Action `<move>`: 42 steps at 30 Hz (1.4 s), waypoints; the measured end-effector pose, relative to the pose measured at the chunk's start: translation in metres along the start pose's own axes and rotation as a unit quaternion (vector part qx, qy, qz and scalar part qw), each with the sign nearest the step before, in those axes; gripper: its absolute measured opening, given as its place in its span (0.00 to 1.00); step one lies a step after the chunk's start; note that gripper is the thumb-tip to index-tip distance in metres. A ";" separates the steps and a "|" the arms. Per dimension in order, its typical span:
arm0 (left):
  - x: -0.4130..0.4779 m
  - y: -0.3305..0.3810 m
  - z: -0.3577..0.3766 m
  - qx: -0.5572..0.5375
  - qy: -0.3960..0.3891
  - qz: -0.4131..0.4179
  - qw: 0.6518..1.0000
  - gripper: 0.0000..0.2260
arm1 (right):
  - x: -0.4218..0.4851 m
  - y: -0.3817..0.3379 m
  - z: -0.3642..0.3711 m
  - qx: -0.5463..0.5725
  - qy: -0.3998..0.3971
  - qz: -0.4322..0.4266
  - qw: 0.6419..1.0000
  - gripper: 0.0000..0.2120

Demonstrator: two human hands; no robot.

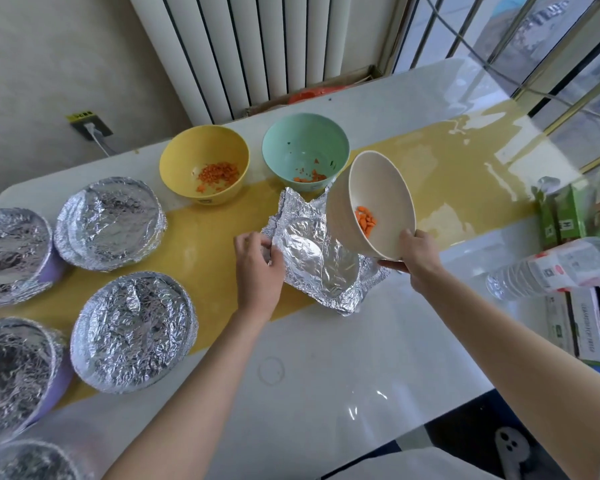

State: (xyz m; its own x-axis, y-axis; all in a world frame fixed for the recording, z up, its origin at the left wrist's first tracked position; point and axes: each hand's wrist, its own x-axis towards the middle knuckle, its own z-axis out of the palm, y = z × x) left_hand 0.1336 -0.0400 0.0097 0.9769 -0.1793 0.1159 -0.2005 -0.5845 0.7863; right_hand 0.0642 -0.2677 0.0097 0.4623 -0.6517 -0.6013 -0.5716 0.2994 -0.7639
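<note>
Left of foil (321, 251): covered bowls (132, 332) crowd table (326, 358) edge, narrow gap to left hand (258, 268), which pinches foil's left edge, fingers curled. Behind foil: yellow bowl (204, 164), green bowl (305, 157). Above foil's right edge: cream bowl (371, 202), tilted, carrot (366, 220) inside, rim gripped by right hand (418, 252). Right of foil: open table, then boxes (565, 216).

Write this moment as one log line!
right hand: tilts cream bowl holding carrot bits | left hand: pinches foil sheet edge | bowl over foil
</note>
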 end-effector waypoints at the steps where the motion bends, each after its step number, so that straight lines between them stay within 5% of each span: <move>1: 0.002 0.001 -0.006 -0.006 0.015 0.003 1.000 0.02 | -0.001 0.001 0.001 0.000 0.001 0.001 1.000 0.17; 9: 0.015 0.030 -0.055 -0.032 0.143 0.054 0.988 0.07 | -0.007 0.009 0.017 -0.033 0.001 0.005 0.999 0.17; 17: 0.000 0.050 -0.078 -0.013 0.177 0.148 0.973 0.06 | -0.023 0.010 0.026 -0.101 -0.006 0.011 0.995 0.13; 22: -0.029 0.050 -0.073 0.008 0.147 0.255 0.956 0.09 | -0.055 -0.004 0.029 -0.300 0.137 -0.169 0.929 0.16; 25: -0.049 0.043 -0.065 0.014 0.107 0.292 0.950 0.13 | -0.089 -0.015 0.042 -0.231 0.003 -0.177 0.957 0.17; 27: -0.062 0.040 -0.060 0.022 0.078 0.306 0.948 0.11 | -0.113 -0.020 0.051 -0.123 -0.159 -0.073 0.977 0.26; 29: -0.074 0.036 -0.056 0.028 0.051 0.318 0.946 0.11 | -0.130 -0.021 0.057 -0.061 -0.224 -0.003 0.973 0.26; 34: -0.097 0.025 -0.052 0.025 0.009 0.343 0.939 0.21 | -0.131 -0.009 0.069 -0.062 -0.188 -0.039 0.979 0.12; 38: -0.100 0.016 -0.063 0.035 0.023 0.276 0.960 0.26 | -0.134 -0.013 0.067 -0.021 -0.160 -0.059 0.985 0.10; 42: -0.084 0.009 -0.081 -0.028 0.071 0.173 0.982 0.09 | -0.143 -0.034 0.066 0.019 -0.221 -0.087 0.971 0.15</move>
State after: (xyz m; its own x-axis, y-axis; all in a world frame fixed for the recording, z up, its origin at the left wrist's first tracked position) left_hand 0.0561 0.0343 0.0562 0.8520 -0.2453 0.4625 -0.5221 -0.4634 0.7160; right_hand 0.0619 -0.1384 0.1064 0.7998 -0.3353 -0.4978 -0.4372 0.2429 -0.8660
